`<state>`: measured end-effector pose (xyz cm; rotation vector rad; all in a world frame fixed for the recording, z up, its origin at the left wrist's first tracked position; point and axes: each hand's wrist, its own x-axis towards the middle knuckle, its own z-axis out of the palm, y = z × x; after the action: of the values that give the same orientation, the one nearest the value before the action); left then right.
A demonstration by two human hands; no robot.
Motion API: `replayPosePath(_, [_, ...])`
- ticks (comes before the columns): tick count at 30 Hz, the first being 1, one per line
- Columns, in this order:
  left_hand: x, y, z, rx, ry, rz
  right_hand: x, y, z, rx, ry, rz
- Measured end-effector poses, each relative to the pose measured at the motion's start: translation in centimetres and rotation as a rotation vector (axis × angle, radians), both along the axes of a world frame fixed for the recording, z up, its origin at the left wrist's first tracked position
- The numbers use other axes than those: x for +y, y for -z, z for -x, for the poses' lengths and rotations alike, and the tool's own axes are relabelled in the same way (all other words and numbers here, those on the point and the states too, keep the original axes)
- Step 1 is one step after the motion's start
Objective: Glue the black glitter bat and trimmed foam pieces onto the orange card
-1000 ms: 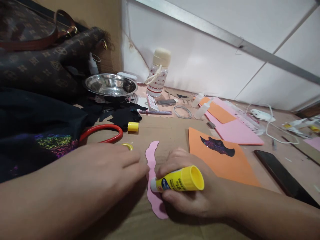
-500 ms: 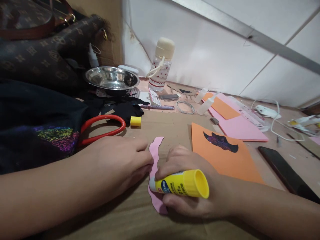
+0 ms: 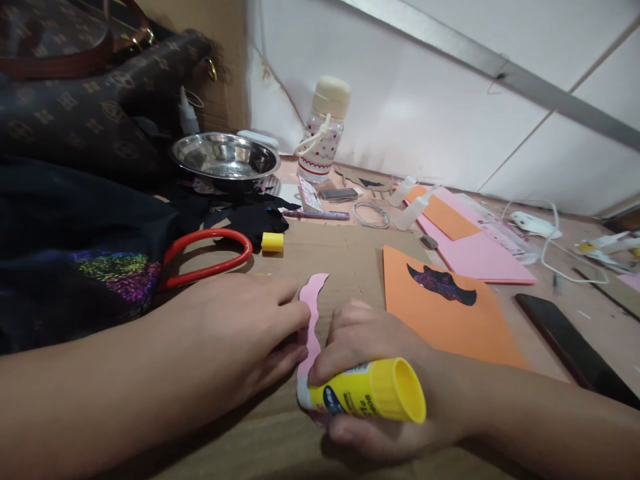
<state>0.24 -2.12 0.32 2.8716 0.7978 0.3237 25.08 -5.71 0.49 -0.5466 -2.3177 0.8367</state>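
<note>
A wavy-edged pink paper cutout (image 3: 311, 303) lies on the brown cardboard (image 3: 345, 260) in front of me. My left hand (image 3: 255, 327) presses on its left edge, fingers curled and closed against the paper. In my right hand (image 3: 370, 360) is a yellow glue stick (image 3: 355, 393), held tilted with its pale end on the lower part of the cutout. That end and my fingers hide the cutout's bottom tip. The glue stick's yellow cap (image 3: 273, 242) rests on the cardboard beyond my left hand.
Red-handled scissors (image 3: 215, 233) lie by dark cloth (image 3: 75, 227) on the left. Orange paper (image 3: 440, 327) bearing a black glittery shape (image 3: 443, 285) is at right, beside a phone (image 3: 570, 347). Behind stand a metal bowl (image 3: 225, 157) and a bottle (image 3: 323, 133).
My right hand and the glue stick have slid down along the cutout towards me. My left hand has shifted slightly and still presses the paper.
</note>
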Motion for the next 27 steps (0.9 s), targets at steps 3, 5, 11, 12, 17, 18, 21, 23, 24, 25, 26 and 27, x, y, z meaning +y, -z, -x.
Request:
replayPosePath(3, [0.1, 0.0, -0.1, -0.025, 0.012, -0.019, 0.0, 0.2, 0.0, 0.031, -0.015, 0.016])
replayPosePath(5, [0.2, 0.0, -0.2, -0.021, 0.023, -0.031, -0.1, 0.4, 0.0, 0.056, -0.034, 0.021])
replayPosePath(11, [0.3, 0.1, -0.1, 0.036, -0.004, 0.016, -0.4, 0.9, 0.1, 0.113, -0.028, 0.079])
replayPosePath(12, [0.3, 0.1, -0.1, 0.028, -0.007, 0.020, -0.4, 1.1, 0.2, 0.132, -0.021, 0.081])
replayPosePath(17, [0.4, -0.2, 0.0, -0.040, 0.024, -0.039, -0.7, 1.4, 0.4, 0.214, -0.045, 0.095])
replayPosePath(18, [0.4, -0.2, 0.0, -0.035, 0.026, -0.040, -0.8, 1.3, 0.4, 0.251, -0.040, 0.126])
replayPosePath(21, [0.3, -0.2, 0.1, -0.011, 0.020, -0.014, -0.9, 0.9, 0.2, 0.361, 0.016, 0.215])
replayPosePath(23, [0.3, -0.2, 0.1, -0.015, 0.014, 0.013, -0.8, 0.6, 0.1, 0.336, 0.043, 0.203])
replayPosePath(24, [0.3, -0.2, 0.1, -0.023, 0.009, 0.019, -0.7, 0.6, 0.0, 0.289, 0.032, 0.175])
replayPosePath(25, [0.2, -0.2, 0.1, -0.025, 0.009, 0.023, -0.6, 0.6, -0.1, 0.233, 0.020, 0.137])
replayPosePath(26, [0.2, -0.2, 0.1, -0.023, 0.013, 0.023, -0.5, 0.6, -0.2, 0.176, 0.003, 0.097])
replayPosePath(27, [0.2, -0.2, 0.1, -0.015, 0.014, 0.025, -0.4, 0.7, -0.2, 0.128, -0.016, 0.060])
